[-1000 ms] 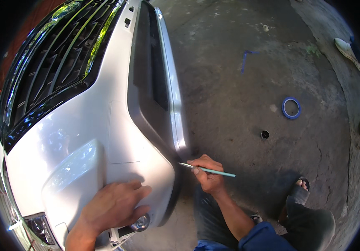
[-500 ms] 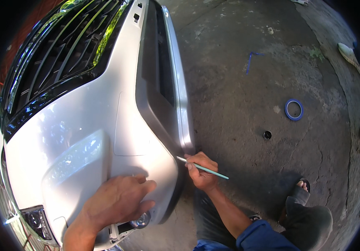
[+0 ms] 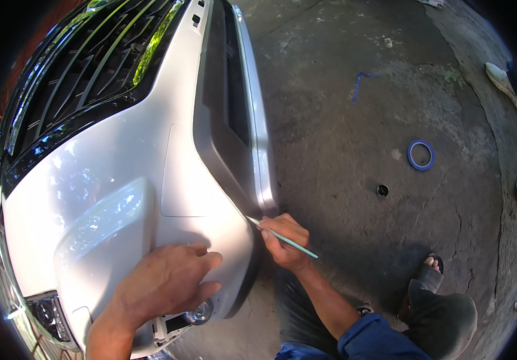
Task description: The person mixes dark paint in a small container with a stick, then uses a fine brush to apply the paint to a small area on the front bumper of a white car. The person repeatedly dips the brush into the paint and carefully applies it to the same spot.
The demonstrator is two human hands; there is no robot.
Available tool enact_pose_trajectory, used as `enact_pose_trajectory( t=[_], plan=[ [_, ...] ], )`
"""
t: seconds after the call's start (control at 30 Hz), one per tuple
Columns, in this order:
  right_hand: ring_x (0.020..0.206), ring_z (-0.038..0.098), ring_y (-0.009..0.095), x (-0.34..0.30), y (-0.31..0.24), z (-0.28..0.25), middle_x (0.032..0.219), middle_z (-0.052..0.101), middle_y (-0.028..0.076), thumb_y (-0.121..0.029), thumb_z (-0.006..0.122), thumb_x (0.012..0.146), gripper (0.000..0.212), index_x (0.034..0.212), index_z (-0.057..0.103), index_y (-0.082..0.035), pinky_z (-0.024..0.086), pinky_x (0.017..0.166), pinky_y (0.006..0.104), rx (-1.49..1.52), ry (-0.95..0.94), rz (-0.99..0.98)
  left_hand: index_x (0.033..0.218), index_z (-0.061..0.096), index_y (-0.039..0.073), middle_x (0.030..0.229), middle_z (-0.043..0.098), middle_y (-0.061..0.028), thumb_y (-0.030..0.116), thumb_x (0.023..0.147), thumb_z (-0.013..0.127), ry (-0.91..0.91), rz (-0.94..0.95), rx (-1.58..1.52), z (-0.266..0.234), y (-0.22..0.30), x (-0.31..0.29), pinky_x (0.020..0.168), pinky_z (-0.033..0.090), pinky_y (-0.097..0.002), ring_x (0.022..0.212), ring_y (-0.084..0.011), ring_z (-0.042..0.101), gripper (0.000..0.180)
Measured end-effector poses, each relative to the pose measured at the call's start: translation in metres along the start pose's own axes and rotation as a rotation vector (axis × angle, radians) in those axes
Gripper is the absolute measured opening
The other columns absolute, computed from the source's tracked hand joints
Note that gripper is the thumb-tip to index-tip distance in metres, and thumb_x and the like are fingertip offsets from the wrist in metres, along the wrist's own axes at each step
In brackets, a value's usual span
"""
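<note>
A pale silver car bumper (image 3: 201,189) fills the left half of the view. Along its right side runs a dark grey trim panel (image 3: 219,153). My right hand (image 3: 290,228) grips a thin paintbrush (image 3: 302,249) with a light green handle, pencil-fashion. The brush's pale tip meets the seam between painted bumper and dark trim. Over the lower part of the bumper, my left hand (image 3: 159,282) is open and empty, thumb and fingers apart; I cannot tell whether it touches the surface. Just below its thumb is a round lamp (image 3: 199,313).
On the concrete floor to the right lie a roll of blue tape (image 3: 421,155), a small round pot with dark contents (image 3: 382,191) and a bent blue tape strip (image 3: 358,87). A black grille (image 3: 84,78) takes up the upper left. Another person's shoe (image 3: 504,85) shows at far right.
My right hand and the brush tip have moved slightly up and left along the seam. My left hand has hardly moved.
</note>
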State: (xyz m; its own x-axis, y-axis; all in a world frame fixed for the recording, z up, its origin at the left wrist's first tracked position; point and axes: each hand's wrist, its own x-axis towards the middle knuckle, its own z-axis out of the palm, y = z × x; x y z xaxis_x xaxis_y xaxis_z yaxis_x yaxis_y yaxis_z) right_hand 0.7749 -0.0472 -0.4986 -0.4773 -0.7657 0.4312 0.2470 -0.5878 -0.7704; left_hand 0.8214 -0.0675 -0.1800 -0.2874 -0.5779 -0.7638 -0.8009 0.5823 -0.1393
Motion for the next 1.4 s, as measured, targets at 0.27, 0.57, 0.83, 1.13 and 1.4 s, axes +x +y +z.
enact_pose_trajectory(
  t=[0.27, 0.57, 0.83, 1.13, 1.4],
  plan=[
    [0.076, 0.074, 0.028, -0.001, -0.002, 0.001, 0.085, 0.076, 0.014, 0.001, 0.073, 0.087, 0.013, 0.100, 0.077, 0.002, 0.058, 0.072, 0.0378, -0.036, 0.001, 0.003, 0.115, 0.065, 0.009, 0.100, 0.069, -0.0176, 0.031, 0.097, 0.073, 0.023, -0.010, 0.016, 0.002, 0.001, -0.001, 0.081, 0.056, -0.0534, 0.092, -0.0435, 0.071, 0.029],
    [0.073, 0.072, 0.030, -0.003, 0.002, 0.002, 0.081, 0.074, 0.014, 0.005, 0.073, 0.082, 0.016, 0.097, 0.074, 0.002, 0.060, 0.071, 0.0378, -0.057, 0.011, -0.036, 0.108, 0.066, 0.003, 0.110, 0.073, -0.0210, 0.021, 0.094, 0.076, -0.079, -0.099, -0.002, -0.007, 0.010, 0.001, 0.093, 0.057, -0.0495, 0.106, -0.0411, 0.071, 0.025],
    [0.072, 0.071, 0.026, -0.008, 0.006, 0.001, 0.081, 0.074, 0.014, 0.004, 0.070, 0.081, 0.015, 0.096, 0.075, 0.004, 0.061, 0.071, 0.0373, -0.053, 0.007, -0.009, 0.110, 0.065, 0.003, 0.111, 0.073, -0.0211, 0.022, 0.095, 0.075, -0.081, -0.092, 0.028, -0.010, 0.012, 0.002, 0.094, 0.057, -0.0495, 0.107, -0.0413, 0.071, 0.026],
    [0.071, 0.071, 0.026, 0.005, -0.002, 0.003, 0.084, 0.076, 0.015, 0.006, 0.070, 0.083, 0.015, 0.098, 0.075, 0.006, 0.056, 0.069, 0.0363, -0.007, 0.039, -0.030, 0.110, 0.065, 0.003, 0.111, 0.072, -0.0210, 0.022, 0.095, 0.075, -0.067, -0.085, 0.014, -0.008, 0.010, 0.000, 0.093, 0.057, -0.0501, 0.106, -0.0417, 0.071, 0.026],
    [0.074, 0.072, 0.028, 0.011, 0.000, 0.003, 0.086, 0.075, 0.015, 0.004, 0.074, 0.084, 0.015, 0.098, 0.075, 0.002, 0.059, 0.070, 0.0369, -0.026, 0.019, -0.053, 0.122, 0.067, 0.011, 0.110, 0.073, -0.0194, 0.036, 0.098, 0.073, 0.027, -0.014, 0.049, 0.000, 0.003, -0.001, 0.081, 0.057, -0.0528, 0.089, -0.0429, 0.072, 0.035]
  ],
)
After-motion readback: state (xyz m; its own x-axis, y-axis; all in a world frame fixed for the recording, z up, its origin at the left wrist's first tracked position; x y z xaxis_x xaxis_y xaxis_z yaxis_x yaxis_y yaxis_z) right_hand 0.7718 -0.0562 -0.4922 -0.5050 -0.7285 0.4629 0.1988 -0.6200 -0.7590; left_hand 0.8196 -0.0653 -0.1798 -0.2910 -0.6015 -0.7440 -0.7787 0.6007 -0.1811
